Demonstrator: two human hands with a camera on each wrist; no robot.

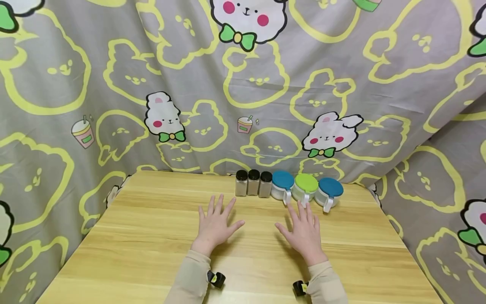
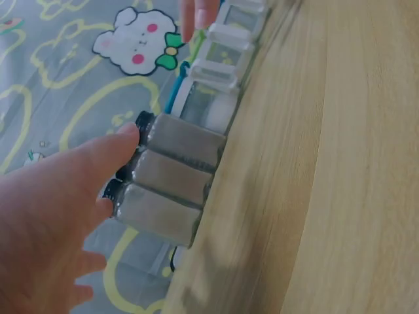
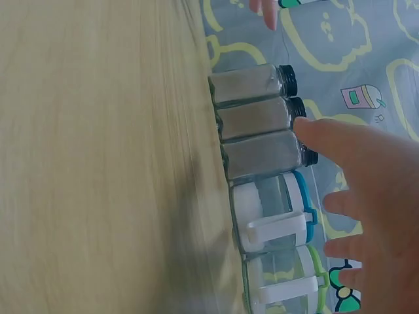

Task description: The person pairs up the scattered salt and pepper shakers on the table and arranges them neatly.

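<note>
2 beige sleeves (image 1: 188,276) show nearest, leading to the left grip (image 1: 214,226) and the right grip (image 1: 304,234), both released, spread and grasping nothing. 3 black-capped bottles (image 1: 253,186) and 3 lidded jars (image 1: 306,183) stand upright in 1 row near the far edge of the counter (image 1: 144,236). All look closed and neatly lined up, so handling seems either unstarted or finished; which, these views cannot tell.
</note>
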